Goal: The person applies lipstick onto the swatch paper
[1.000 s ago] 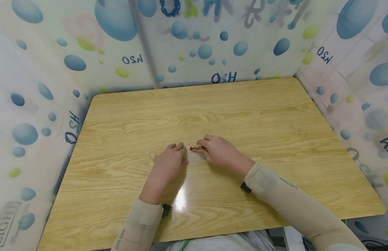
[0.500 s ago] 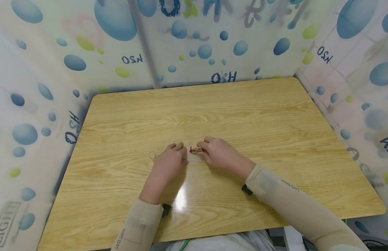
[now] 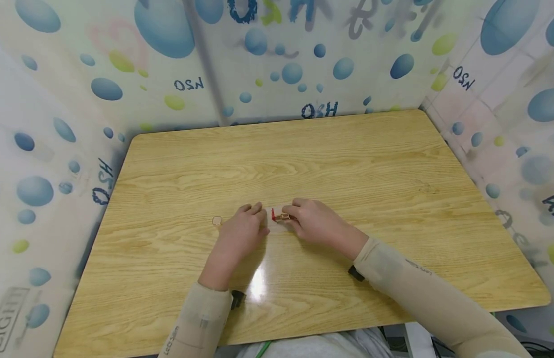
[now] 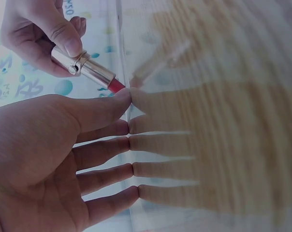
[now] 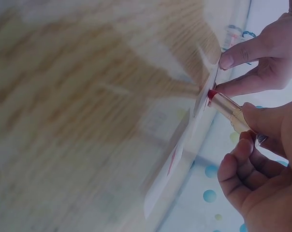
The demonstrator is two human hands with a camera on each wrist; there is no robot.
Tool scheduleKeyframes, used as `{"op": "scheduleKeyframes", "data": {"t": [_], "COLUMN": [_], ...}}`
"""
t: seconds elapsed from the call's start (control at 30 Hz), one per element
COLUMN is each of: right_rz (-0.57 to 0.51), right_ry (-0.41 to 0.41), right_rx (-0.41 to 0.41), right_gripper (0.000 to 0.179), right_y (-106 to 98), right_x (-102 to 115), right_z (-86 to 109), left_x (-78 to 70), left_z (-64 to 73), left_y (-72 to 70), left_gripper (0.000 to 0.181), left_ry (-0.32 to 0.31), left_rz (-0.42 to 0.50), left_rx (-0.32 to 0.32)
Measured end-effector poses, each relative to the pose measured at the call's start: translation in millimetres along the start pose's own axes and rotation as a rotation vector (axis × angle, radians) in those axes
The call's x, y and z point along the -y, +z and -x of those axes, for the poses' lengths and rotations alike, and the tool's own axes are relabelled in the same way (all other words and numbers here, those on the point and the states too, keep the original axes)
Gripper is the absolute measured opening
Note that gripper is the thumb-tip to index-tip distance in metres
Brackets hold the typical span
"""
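1. Broadly, a glossy wood-grain table (image 3: 348, 169) carries everything, reaching out well past the fingers on every side.
2. The left hand (image 3: 244, 228) has its fingers straight and slightly spread, tips resting down, gripping nothing.
3. The right hand (image 3: 316, 217) pinches a lipstick (image 3: 283, 217) between thumb and curled fingers.
4. A pale paper (image 5: 159, 191) lies flat between the two hands; how far it runs beneath the left fingertips I cannot tell.
5. That lipstick is probably light, its gold case (image 4: 97, 71) stiff and rather slippery, its bullet soft and easily snapped; the case is the part to hold. It slants from the right fingers toward the left thumb, its tip on the paper.
6. A gold-rimmed piece (image 3: 217, 221), perhaps the cap, lies just beyond the left hand's outer side.
7. A short red stroke (image 3: 272, 213) sits between both hands' fingertips, beside the bullet.
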State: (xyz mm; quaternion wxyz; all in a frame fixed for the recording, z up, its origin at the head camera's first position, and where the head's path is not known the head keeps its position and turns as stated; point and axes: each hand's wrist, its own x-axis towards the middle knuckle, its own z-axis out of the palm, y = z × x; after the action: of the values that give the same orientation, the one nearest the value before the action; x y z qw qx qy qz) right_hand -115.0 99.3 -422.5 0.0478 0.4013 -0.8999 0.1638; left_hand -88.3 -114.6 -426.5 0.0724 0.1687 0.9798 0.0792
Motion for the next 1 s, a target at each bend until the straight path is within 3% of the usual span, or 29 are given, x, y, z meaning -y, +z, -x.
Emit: {"op": "scheduleKeyframes", "data": {"t": [0.43, 0.77, 1.0], "right_rz": [0.009, 0.008, 0.014], "right_ry": [0.003, -0.050, -0.024], "right_rx": [0.003, -0.056, -0.036], "right_gripper": [0.019, 0.018, 0.017], "right_y": [-3, -4, -8], "right_x": [1, -2, -2], "right_z": [11.1, 20.8, 27.2], "left_x": [0.4, -0.2, -0.3], "left_z": [-0.2, 0.6, 0.2], "left_y": [0.2, -1.0, -1.2], "left_gripper": [0.050, 0.050, 0.050], "left_ry": [-0.001, 0.001, -0.009], "left_rz": [0.004, 0.017, 0.017], "left_rx": [0.000, -0.003, 0.017]}}
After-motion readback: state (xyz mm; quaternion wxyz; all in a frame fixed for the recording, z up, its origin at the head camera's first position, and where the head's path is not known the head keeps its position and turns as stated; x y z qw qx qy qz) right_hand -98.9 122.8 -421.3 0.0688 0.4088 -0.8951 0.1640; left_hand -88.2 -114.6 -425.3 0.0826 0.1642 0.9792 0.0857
